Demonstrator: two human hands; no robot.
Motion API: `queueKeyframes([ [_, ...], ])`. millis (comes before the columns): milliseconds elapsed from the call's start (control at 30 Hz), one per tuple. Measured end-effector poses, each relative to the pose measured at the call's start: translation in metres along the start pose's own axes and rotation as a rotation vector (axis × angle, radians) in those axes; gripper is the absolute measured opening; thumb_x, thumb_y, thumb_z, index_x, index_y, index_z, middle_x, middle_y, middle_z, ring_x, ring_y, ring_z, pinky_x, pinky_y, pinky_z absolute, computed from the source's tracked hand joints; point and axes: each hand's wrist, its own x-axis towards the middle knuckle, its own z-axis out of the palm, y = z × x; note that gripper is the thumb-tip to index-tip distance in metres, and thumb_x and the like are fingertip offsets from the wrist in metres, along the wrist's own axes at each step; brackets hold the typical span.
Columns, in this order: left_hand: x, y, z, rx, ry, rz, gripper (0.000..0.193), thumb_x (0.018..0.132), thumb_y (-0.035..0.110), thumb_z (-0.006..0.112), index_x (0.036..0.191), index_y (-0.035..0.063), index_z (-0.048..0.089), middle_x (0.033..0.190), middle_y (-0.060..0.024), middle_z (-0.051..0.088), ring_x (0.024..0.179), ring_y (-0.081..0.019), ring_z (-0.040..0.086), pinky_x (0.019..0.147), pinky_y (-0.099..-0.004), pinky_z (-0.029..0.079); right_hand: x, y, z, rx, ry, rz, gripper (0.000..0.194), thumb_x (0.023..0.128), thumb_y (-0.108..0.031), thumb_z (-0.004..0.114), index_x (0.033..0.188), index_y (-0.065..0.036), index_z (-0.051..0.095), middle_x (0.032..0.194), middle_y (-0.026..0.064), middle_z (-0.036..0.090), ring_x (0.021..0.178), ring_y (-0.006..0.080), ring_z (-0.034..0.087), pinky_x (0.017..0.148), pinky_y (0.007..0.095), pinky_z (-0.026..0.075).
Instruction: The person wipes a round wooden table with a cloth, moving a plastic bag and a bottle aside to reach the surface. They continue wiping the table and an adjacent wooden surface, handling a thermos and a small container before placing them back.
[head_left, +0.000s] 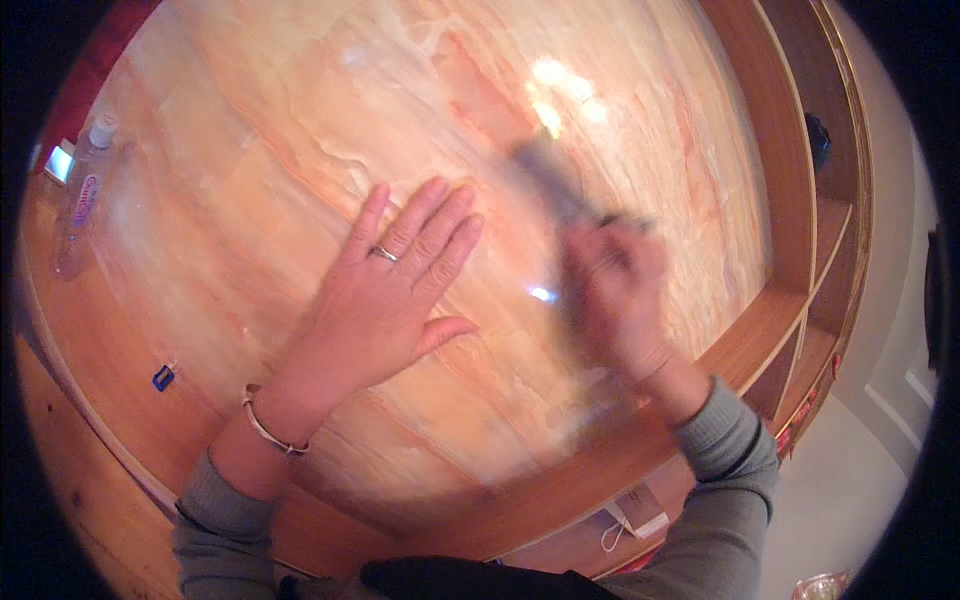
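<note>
A glossy marble-patterned surface (300, 187) in cream and orange lies before me and carries bright light reflections. My left hand (382, 285) is spread over it, palm down, with fingers apart and nothing held; a ring and a bracelet are on it. To its right, my right hand (615, 285) is blurred by motion, its fingers curled. From its fingers a grey thing (547, 176) reaches up and left over the surface, too smeared to name exactly. The underside of the right hand is hidden.
A clear plastic bottle (79, 202) and a small lit screen (59, 163) are at the left. A small blue item (163, 377) is nearer me. Wooden shelf compartments (765, 315) border the right; one holds a dark object (818, 139). A box with a cord (637, 511) sits low.
</note>
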Motion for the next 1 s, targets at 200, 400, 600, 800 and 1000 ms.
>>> queueKeyframes([
  [200, 0.003, 0.002, 0.004, 0.028, 0.007, -0.010, 0.090, 0.075, 0.042, 0.076, 0.148, 0.0034, 0.040, 0.160, -0.0142, 0.032, 0.150, -0.0333, 0.025, 0.122, -0.0557, 0.016, -0.014, 0.028, -0.030, -0.287, -0.023, -0.322, 0.015, 0.088, -0.006, 0.060, 0.101, -0.003, 0.068, 0.097, 0.0103, 0.062, 0.087, 0.0200, 0.057, 0.078, 0.0348, 0.047],
  [400, 0.008, 0.006, 0.016, -0.014, 0.067, -0.010, 0.089, 0.075, 0.044, 0.075, 0.148, 0.0058, 0.041, 0.159, -0.0110, 0.035, 0.150, -0.0300, 0.027, 0.123, -0.0541, 0.017, -0.010, 0.201, -0.168, -0.459, 0.590, 0.239, 0.030, 0.086, 0.010, 0.049, 0.109, 0.000, 0.065, 0.104, 0.0064, 0.064, 0.096, 0.0187, 0.060, 0.087, 0.0318, 0.048],
  [600, 0.004, 0.001, 0.006, 0.037, 0.038, -0.013, 0.089, 0.076, 0.045, 0.075, 0.148, 0.0055, 0.041, 0.159, -0.0110, 0.035, 0.149, -0.0302, 0.027, 0.123, -0.0536, 0.017, -0.070, 0.107, -0.041, 0.081, 0.354, 0.041, 0.014, 0.089, 0.001, 0.053, 0.095, -0.005, 0.064, 0.096, 0.0039, 0.063, 0.086, 0.0172, 0.060, 0.076, 0.0312, 0.049],
  [800, 0.003, -0.001, 0.005, -0.006, 0.010, -0.003, 0.090, 0.079, 0.045, 0.073, 0.150, 0.0032, 0.037, 0.161, -0.0150, 0.030, 0.150, -0.0338, 0.024, 0.122, -0.0557, 0.015, -0.036, 0.030, -0.001, -0.088, -0.039, -0.281, 0.017, 0.072, -0.007, 0.067, 0.088, -0.011, 0.065, 0.090, 0.0104, 0.060, 0.087, 0.0286, 0.058, 0.071, 0.0398, 0.044],
  [1000, 0.012, 0.005, 0.005, -0.087, 0.040, 0.014, 0.087, 0.081, 0.045, 0.073, 0.149, 0.0042, 0.038, 0.159, -0.0150, 0.033, 0.150, -0.0330, 0.026, 0.122, -0.0558, 0.015, 0.159, 0.073, -0.071, -0.569, 0.626, -0.389, 0.024, 0.088, -0.006, 0.060, 0.109, -0.009, 0.070, 0.111, 0.0112, 0.068, 0.105, 0.0327, 0.064, 0.093, 0.0421, 0.049],
])
